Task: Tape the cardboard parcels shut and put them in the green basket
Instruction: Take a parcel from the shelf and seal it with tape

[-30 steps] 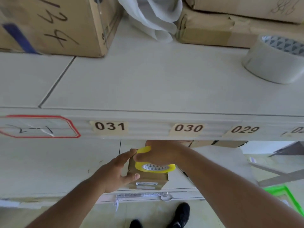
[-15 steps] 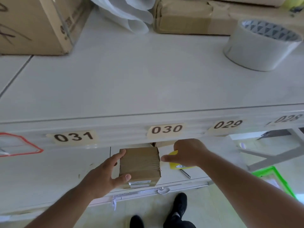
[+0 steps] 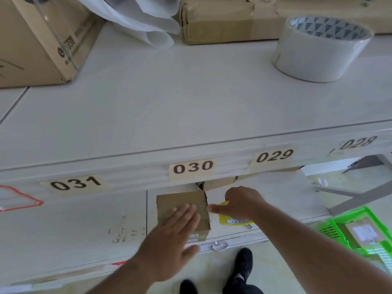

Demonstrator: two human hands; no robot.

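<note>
Left hand (image 3: 169, 240), fingers flat, presses the parcel (image 3: 182, 213) top; right hand (image 3: 241, 203) beside it grips the yellow tape roll (image 3: 233, 219). Best rub firmly along the seam.

Along the front edge of the upper shelf (image 3: 191, 115) run tan stickers reading 031 (image 3: 75, 183) at eight o'clock, 030 (image 3: 192, 167) near centre, 029 (image 3: 274, 156) at three o'clock and a blurred 028 (image 3: 356, 142) further toward three.
</note>
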